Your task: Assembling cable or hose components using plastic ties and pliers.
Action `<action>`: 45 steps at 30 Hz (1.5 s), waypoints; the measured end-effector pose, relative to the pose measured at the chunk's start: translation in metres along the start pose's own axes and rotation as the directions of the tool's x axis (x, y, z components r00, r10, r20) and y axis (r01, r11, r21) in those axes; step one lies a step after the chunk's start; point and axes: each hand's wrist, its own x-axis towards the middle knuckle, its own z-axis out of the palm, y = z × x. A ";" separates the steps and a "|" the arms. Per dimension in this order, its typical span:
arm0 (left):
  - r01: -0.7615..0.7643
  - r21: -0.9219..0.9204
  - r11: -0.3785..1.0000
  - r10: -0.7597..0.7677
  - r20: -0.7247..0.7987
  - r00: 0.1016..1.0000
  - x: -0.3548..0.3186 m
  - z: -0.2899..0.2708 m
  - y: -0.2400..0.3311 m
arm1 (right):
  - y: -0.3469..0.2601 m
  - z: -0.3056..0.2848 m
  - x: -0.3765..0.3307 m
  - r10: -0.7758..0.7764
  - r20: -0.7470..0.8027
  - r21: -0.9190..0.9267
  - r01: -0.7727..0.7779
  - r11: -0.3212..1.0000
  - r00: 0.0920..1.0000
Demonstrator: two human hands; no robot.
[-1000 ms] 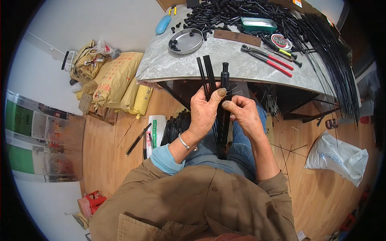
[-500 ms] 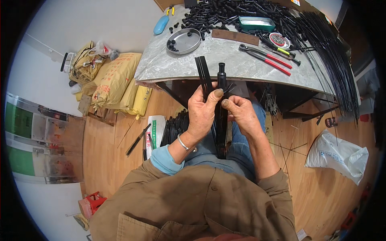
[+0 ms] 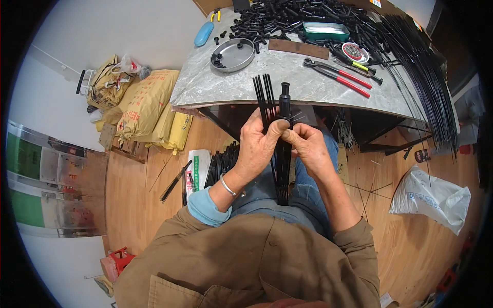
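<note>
the wood floor (image 3: 411, 241) is the biggest thing, and it has open room on the right side, with only thin sticks and a white bag (image 3: 429, 197) lying there. on the left the floor is crowded by yellow sacks (image 3: 149, 105) that lean close to the table's left edge. the table (image 3: 303, 84) has a grey stone top and its near edge curves just above the hands. there is a bare strip of top along that near edge, while the far part is piled with small black parts (image 3: 287, 18). long black rods (image 3: 426, 72) hang over the table's right edge and reach down toward the floor. a round metal dish (image 3: 233, 54) sits near the left end, and red pliers (image 3: 341, 77) lie to the right of the bare strip. the left hand (image 3: 257, 149) is closed around a bunch of thin black ribs (image 3: 264, 97) that stick up past the table edge. the right hand (image 3: 305, 146) is just beside it, pinching the black tube (image 3: 283, 128) with its fingertips. the tube stands upright between both hands, over the lap, with its top end in front of the table edge. the two hands touch at the tube.
</note>
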 end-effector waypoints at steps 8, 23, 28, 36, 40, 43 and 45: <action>0.329 -0.275 0.903 -0.284 0.191 0.939 0.006 -0.010 0.008 | -0.003 -0.005 0.004 0.060 0.086 0.020 -0.062 0.998 0.995; 0.389 -0.544 0.743 -0.361 0.162 0.918 0.010 -0.004 -0.006 | -0.013 -0.003 -0.003 -0.016 -0.002 -0.157 0.016 0.988 1.000; 0.410 -0.520 0.750 -0.327 0.248 0.912 0.011 -0.009 -0.008 | -0.016 -0.008 -0.001 0.036 0.073 -0.141 -0.026 0.990 0.997; 0.471 -0.509 0.720 -0.319 0.359 0.877 0.014 -0.016 -0.006 | -0.022 -0.010 -0.003 0.124 0.100 -0.068 -0.117 0.991 0.987; 0.489 -0.428 0.760 -0.329 0.395 0.857 0.022 -0.014 -0.007 | -0.022 -0.010 -0.008 0.021 0.031 -0.114 -0.017 0.993 0.999; 0.468 -0.410 0.783 -0.291 0.423 0.858 0.022 -0.017 -0.006 | -0.027 -0.010 -0.013 0.023 0.023 -0.092 -0.020 0.996 0.999; 0.474 -0.386 0.791 -0.282 0.458 0.843 0.026 -0.022 -0.003 | -0.034 -0.009 -0.016 0.069 0.071 -0.087 -0.062 0.994 0.995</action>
